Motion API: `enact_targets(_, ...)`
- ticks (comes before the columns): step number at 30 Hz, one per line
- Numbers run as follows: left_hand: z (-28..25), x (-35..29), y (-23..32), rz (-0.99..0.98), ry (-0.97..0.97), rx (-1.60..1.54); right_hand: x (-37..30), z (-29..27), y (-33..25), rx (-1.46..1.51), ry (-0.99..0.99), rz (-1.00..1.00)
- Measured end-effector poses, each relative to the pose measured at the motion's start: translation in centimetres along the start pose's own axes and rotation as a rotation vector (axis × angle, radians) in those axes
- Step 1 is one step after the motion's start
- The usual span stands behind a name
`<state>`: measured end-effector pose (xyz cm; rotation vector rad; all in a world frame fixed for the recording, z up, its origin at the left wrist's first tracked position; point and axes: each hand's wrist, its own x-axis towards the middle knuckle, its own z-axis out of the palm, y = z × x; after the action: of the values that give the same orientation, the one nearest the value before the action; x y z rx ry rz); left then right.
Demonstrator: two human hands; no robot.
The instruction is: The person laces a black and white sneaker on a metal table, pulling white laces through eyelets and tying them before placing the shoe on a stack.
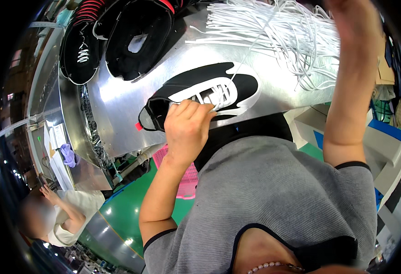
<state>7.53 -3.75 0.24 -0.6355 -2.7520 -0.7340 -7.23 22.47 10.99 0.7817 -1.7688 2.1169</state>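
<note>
A black and white shoe upper (247, 87) lies on its side on the metal table, its toe to the right and a red tab at its heel. White lace crosses the eyelets of its white panel. My left hand (186, 123) is closed on the upper's near edge beside the lacing. A single strand of white lace (254, 43) rises taut from the eyelets toward the upper right, where its far end is lost among other laces. My right hand (353, 20) is raised at the top right, smeared by motion, so its fingers and anything in them cannot be made out.
Many loose white laces (273, 34) are heaped at the table's far right. Black shoe uppers (138, 41) with red trim stand at the far left. A pink basket (187, 180) sits below the metal table (118, 109). Another person (68, 214) is at the lower left.
</note>
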Motion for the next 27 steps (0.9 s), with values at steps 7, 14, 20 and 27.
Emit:
enact_targets(7,-1.3,0.1,-0.3,-0.584,-0.08,-0.402,-11.2,7.5,7.6,0.072,-0.277,0.7)
enact_targets(14,0.1,0.8,-0.7,-0.781,0.005,-0.253,-10.6,9.9,9.4,-0.167,-0.357,0.685)
enact_targets(20,2.4,0.5,-1.1,-0.723,0.258,-0.265,-10.4,9.0,8.4,-0.273,-0.475,0.637)
enact_targets(27,2.5,0.6,-1.0,-0.739,0.292,-0.315,-11.6,7.5,6.4,-0.497,-0.468,0.448)
